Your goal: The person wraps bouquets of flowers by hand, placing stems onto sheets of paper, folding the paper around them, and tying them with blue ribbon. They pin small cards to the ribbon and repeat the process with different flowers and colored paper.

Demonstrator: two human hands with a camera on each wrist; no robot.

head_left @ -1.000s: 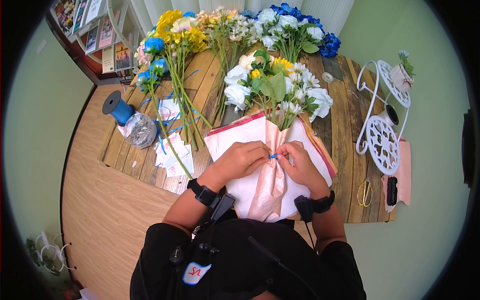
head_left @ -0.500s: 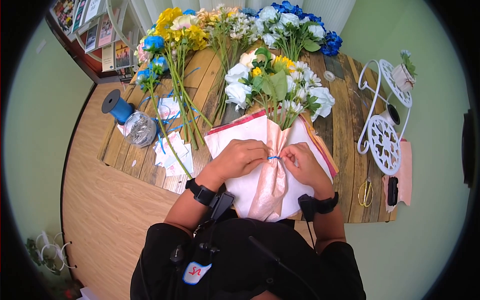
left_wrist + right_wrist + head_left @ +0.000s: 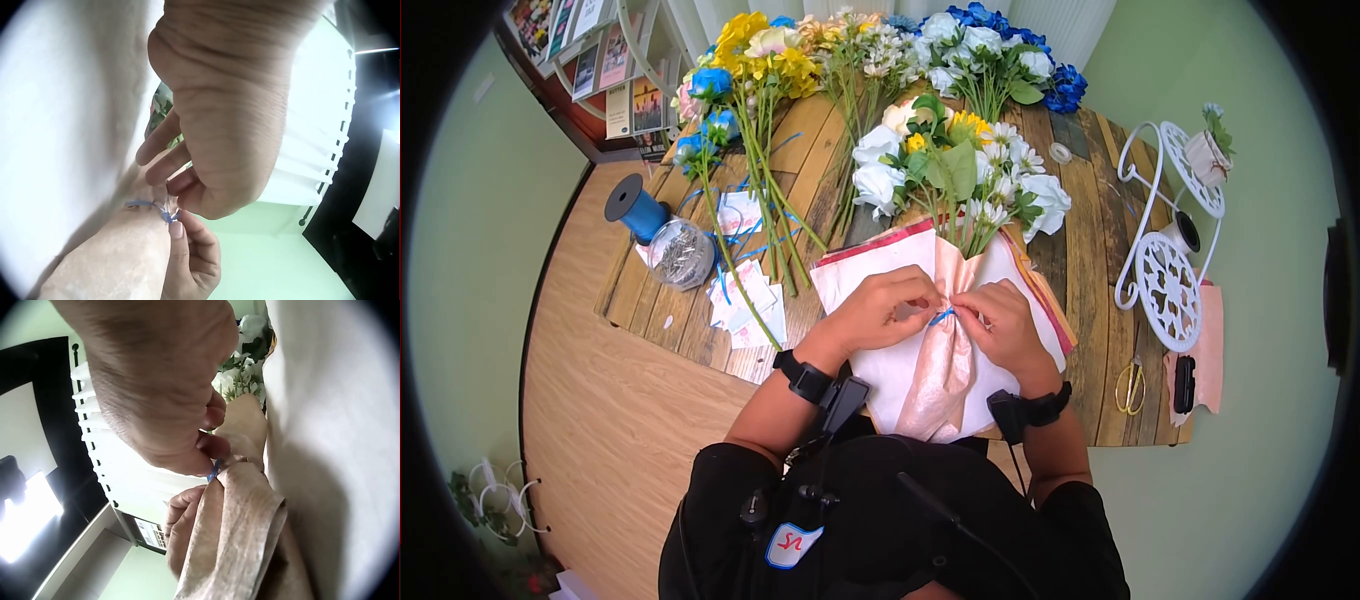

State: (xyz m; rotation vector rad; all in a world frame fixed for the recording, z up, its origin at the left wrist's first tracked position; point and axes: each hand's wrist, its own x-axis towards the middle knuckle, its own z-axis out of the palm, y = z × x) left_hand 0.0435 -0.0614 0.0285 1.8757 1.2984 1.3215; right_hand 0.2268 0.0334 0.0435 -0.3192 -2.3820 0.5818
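A bouquet of white, cream and yellow flowers (image 3: 955,165) lies on the table, its stems wrapped in crinkled pale pink paper (image 3: 940,385). A thin blue ribbon (image 3: 942,317) circles the gathered waist of this wrap, with a small knot at the front. My right hand (image 3: 1000,325) pinches the ribbon beside the knot between thumb and forefinger. From the other side, my left hand (image 3: 888,310) has its thumb and forefinger together at the ribbon, other fingers curved above. The left wrist view shows the ribbon knot (image 3: 169,217) right at both hands' fingertips.
White sheets with red edges (image 3: 880,370) lie under the bouquet. Leftward are loose flower stems (image 3: 775,240), small cards (image 3: 750,305), a blue ribbon spool (image 3: 638,212) and a clear tub (image 3: 680,255). Scissors (image 3: 1131,387) and a white metal stand (image 3: 1168,290) are at right.
Half a second ago the hands had drawn slightly apart with the ribbon pulled across the wrap. Now they are closer together at the knot, the left fingers more spread.
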